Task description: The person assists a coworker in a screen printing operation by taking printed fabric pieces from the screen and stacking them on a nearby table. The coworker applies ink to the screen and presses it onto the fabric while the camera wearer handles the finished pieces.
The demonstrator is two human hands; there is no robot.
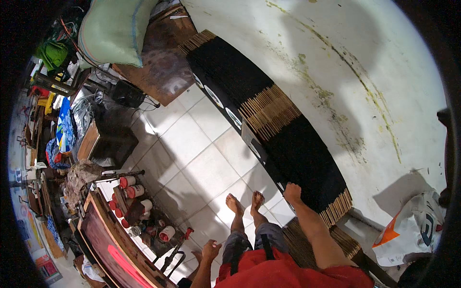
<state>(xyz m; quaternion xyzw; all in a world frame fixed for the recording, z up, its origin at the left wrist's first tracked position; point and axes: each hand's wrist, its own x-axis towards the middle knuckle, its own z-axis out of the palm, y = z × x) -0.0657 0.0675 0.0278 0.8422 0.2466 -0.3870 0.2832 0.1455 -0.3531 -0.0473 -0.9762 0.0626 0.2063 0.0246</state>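
A long row of black cloth pieces on brown boards [307, 151] stretches along the wall, packed tightly side by side. Bare brown board ends stick out at both ends and in the middle. Its front piece carries round white prints [211, 96]. At the front edge, near the close end of the row, my right hand [293, 193] is closed in a fist against the black cloth; what its fingers hold is hidden. My left hand [211, 250] hangs low beside my body, fingers curled with nothing visible in them, near a wooden-framed screen [113, 245].
Red-and-white paint jars [136, 191] crowd a small stand at left. Behind it are a dark wooden box [108, 144] and piled clutter. A pale green sack [115, 33] rests at the far end by a brown board [165, 62]. A white plastic bag [408, 235] stands at right.
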